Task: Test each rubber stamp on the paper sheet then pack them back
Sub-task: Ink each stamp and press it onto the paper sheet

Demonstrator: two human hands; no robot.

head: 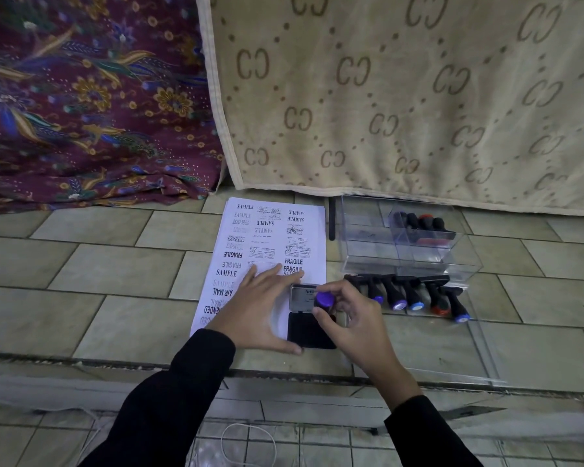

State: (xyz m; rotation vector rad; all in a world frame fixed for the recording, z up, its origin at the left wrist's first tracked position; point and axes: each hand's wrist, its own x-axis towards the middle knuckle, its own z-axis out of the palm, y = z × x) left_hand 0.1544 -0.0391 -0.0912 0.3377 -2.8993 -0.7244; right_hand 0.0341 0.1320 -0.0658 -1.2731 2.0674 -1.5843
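— Two hands in our view; what do the right fingers do?
— We see the right hand (354, 318) pinching a purple-capped stamp (324, 299) between thumb and fingertips, upright over the black ink pad (312, 332). Whether its face touches the pad we cannot tell; the hand hides it.
— And the left?
— The left hand (263, 305) lies flat, its fingers straight and spread on the paper sheet (273, 237). Its thumb stretches out to touch the pad's near left corner.
— Outward, then, with the pad as the centre of our dial.
— At twelve its silver lid (303, 293) stands open, joined to the pad. From nine round to twelve runs the sheet, the pad resting on its near right corner. It is covered in prints: SAMPLE, EXPRESS, FRAGILE, AIR MAIL.
— And to our right?
— At three lies a row of stamps (415, 296), their blue, violet and red caps pointing toward us. At one to two stands a clear box (368, 237) with compartments, and several more stamps (422, 225) lean in its far right one. A black stick (332, 219) lies between sheet and box.
— Farther still?
— A tiled floor (115, 264) is under everything. A beige blanket (385, 96) hangs at twelve to two and a floral cloth (81, 96) at ten. Our black sleeves (169, 406) come in from six.
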